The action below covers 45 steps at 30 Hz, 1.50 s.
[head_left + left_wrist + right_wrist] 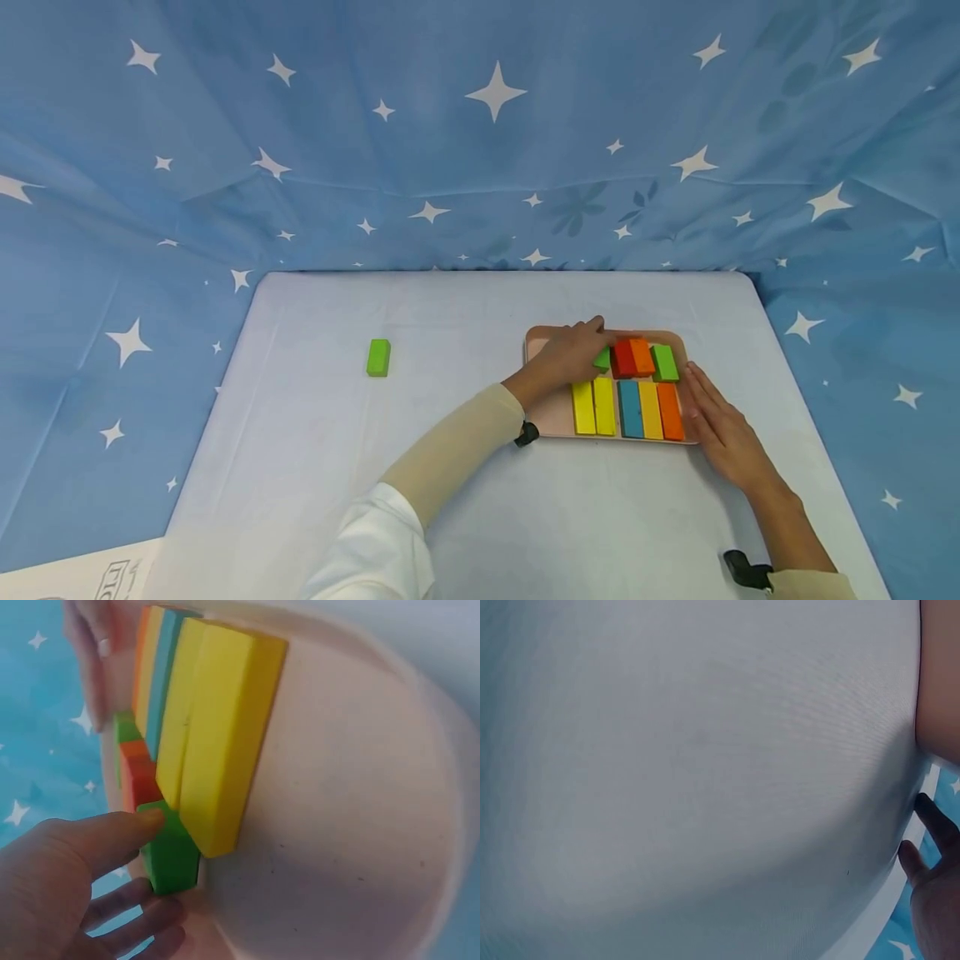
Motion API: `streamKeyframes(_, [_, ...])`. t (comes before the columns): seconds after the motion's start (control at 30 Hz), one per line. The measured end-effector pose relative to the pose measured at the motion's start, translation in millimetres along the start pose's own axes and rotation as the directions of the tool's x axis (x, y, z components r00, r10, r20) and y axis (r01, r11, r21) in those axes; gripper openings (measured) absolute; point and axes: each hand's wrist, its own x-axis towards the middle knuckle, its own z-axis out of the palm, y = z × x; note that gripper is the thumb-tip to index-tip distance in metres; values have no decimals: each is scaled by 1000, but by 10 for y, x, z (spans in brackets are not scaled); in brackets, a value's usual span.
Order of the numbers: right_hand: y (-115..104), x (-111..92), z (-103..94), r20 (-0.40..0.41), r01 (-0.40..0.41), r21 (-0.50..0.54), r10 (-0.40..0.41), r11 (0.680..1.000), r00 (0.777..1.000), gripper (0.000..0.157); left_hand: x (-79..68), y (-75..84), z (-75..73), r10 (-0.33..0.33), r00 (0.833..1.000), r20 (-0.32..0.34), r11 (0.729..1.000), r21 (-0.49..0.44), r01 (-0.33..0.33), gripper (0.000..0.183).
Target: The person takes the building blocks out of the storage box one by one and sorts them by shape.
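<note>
My left hand (566,357) reaches over a shallow pinkish tray (553,412). Its thumb and fingers pinch a green block (172,855), which stands in the tray beside a red block (622,358). An orange block (642,357) and another green block (664,363) continue that far row. Along the near side lie two yellow blocks (583,408), a blue block (631,409), an amber block (650,410) and an orange block (670,412). My right hand (723,433) rests with straight fingers against the tray's right edge; the right wrist view catches only part of this hand (937,900).
A lone green block (378,357) stands on the white table (300,450), well left of the tray. Blue star-patterned cloth (420,183) hangs behind and around the table. Printed paper or card (90,575) shows at the bottom left corner.
</note>
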Motion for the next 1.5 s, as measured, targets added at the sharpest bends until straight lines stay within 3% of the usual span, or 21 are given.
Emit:
streamKeyframes(0.2, [-20, 8, 3, 15, -12, 3, 12, 1000, 1000, 62, -11, 32, 13, -43, 999, 23, 998, 46, 42, 58])
streamKeyframes(0.5, [-32, 10, -25, 17, -11, -16, 11, 1000, 1000, 62, -58, 27, 11, -96, 995, 14, 992, -84, 97, 61])
streamKeyframes(0.77, [-51, 10, -23, 18, -15, -7, 15, 1000, 1000, 61, -118, -17, 40, -70, 997, -30, 989, -129, 65, 55])
streamKeyframes(0.97, [-61, 22, -26, 23, -35, 1, 35, 999, 999, 62, -138, -43, -4, -79, 997, -25, 987, -144, 75, 56])
streamKeyframes(1.27, [-46, 3, -15, 38, -57, -9, 58, 998, 998, 62, -285, -126, -179, -36, 998, -47, 987, -159, 29, 60])
streamKeyframes(1.5, [-47, 6, -8, 41, -51, -15, 51, 999, 998, 63, -494, -334, -340, -4, 996, -87, 963, -269, -19, 57])
